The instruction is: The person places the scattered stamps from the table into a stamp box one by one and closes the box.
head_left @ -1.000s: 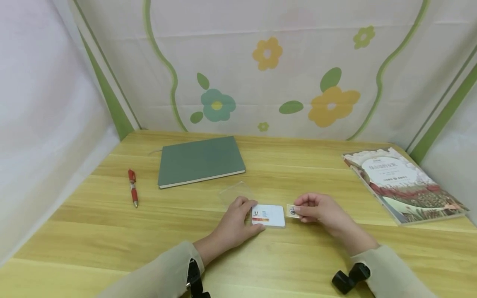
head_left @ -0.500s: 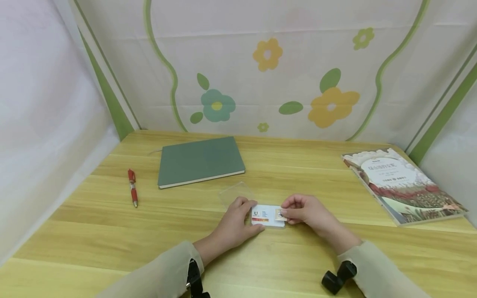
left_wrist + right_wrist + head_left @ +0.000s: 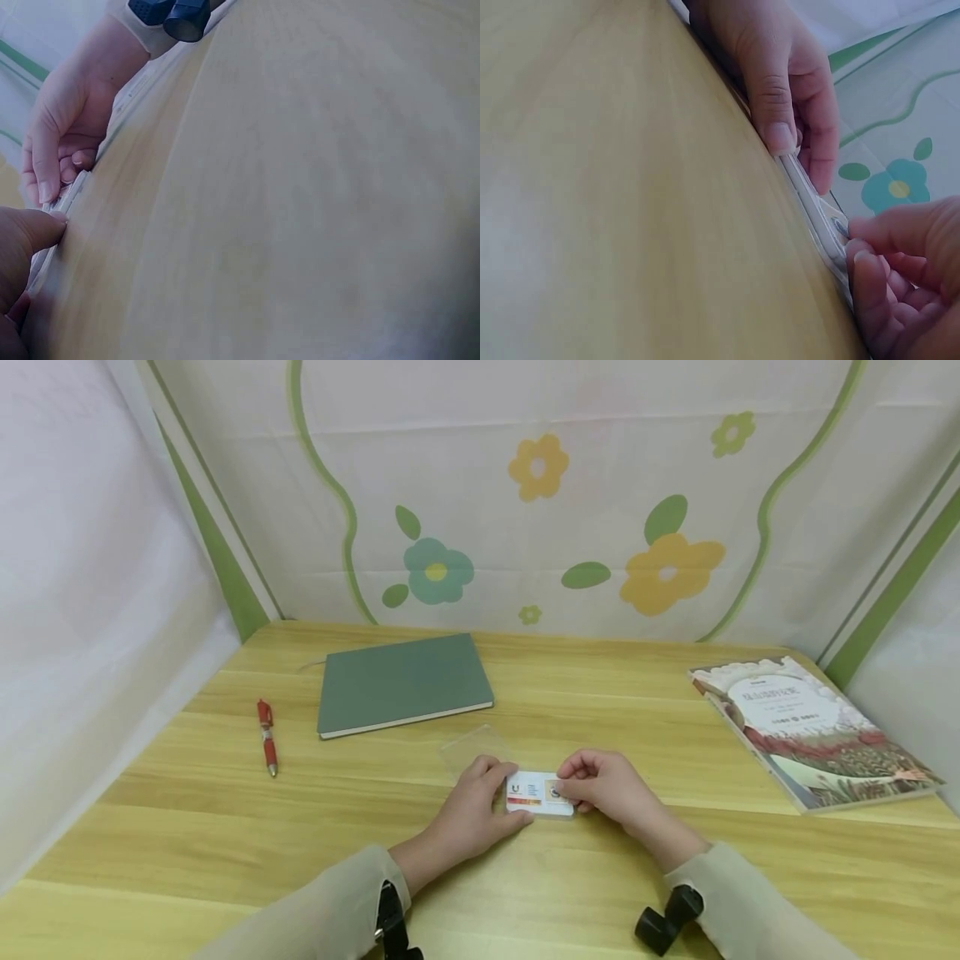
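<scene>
A small flat white card case (image 3: 538,807) with rounded corners lies on the table, a "U" logo, small print and an orange-red strip on its left half. My left hand (image 3: 468,814) grips its left end, thumb on the near edge and fingers on the far edge. Over its right end lies a small square, tan-bordered piece like a sticker (image 3: 551,791) with a dark blue round mark. My right hand (image 3: 615,789) pinches that square by its right side, thumb on top. In the right wrist view, the case (image 3: 806,199) shows edge-on between both hands.
A clear plastic lid (image 3: 474,745) lies just behind the left hand. Farther back is a green notebook (image 3: 405,685), with a red pen (image 3: 267,739) to its left. A magazine with a floral cover (image 3: 810,731) lies at the right. Floral cloth (image 3: 480,527) hangs behind the table (image 3: 585,893).
My right hand has moved left, carrying the small square from beside the case to over its right end. The left hand and the case have stayed in place.
</scene>
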A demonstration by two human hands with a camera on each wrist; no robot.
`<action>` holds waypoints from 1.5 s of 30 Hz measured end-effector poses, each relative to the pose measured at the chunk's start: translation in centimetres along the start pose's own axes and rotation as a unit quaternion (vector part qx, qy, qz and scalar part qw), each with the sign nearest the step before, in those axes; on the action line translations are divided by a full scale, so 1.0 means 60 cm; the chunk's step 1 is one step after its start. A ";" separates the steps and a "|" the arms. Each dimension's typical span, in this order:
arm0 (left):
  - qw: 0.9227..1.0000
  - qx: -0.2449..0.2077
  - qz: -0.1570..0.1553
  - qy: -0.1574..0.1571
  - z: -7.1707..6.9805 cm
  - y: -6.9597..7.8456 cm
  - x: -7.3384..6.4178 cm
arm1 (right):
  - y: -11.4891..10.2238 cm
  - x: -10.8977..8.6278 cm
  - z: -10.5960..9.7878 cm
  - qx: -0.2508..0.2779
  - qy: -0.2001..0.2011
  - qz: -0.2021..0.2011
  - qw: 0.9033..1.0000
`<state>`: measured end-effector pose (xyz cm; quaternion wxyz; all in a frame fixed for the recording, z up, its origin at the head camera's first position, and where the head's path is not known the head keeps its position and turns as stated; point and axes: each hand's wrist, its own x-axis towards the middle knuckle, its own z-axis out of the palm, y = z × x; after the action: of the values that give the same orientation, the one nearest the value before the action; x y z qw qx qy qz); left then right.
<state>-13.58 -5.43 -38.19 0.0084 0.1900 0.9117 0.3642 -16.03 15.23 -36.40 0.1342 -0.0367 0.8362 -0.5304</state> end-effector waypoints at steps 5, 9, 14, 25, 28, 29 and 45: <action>1.000 -0.003 -0.002 -0.002 0.000 0.000 0.001 | -0.003 -0.002 0.001 -0.019 0.003 -0.009 1.000; 1.000 -0.004 -0.004 -0.001 0.000 0.000 0.001 | -0.006 -0.003 0.004 -0.031 0.009 -0.013 0.999; 1.000 -0.005 -0.004 0.000 0.000 0.000 0.001 | -0.011 -0.003 0.009 -0.061 0.027 -0.013 0.998; 1.000 -0.006 -0.006 -0.002 0.000 0.000 0.002 | -0.016 -0.005 0.016 -0.088 0.045 -0.006 0.995; 1.000 -0.011 -0.010 -0.004 0.000 0.001 0.003 | -0.017 -0.006 0.016 -0.092 0.045 -0.009 0.995; 1.000 -0.011 -0.011 -0.004 0.000 0.002 0.003 | -0.017 -0.006 0.016 -0.092 0.045 -0.009 0.995; 0.998 -0.054 -0.014 -0.025 -0.020 0.007 0.002 | -0.032 -0.001 -0.031 -0.039 0.003 -0.039 0.998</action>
<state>-13.73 -5.88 -37.01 0.0471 0.1855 0.8926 0.4082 -16.62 16.05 -33.90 0.1093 -0.0723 0.8547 -0.5023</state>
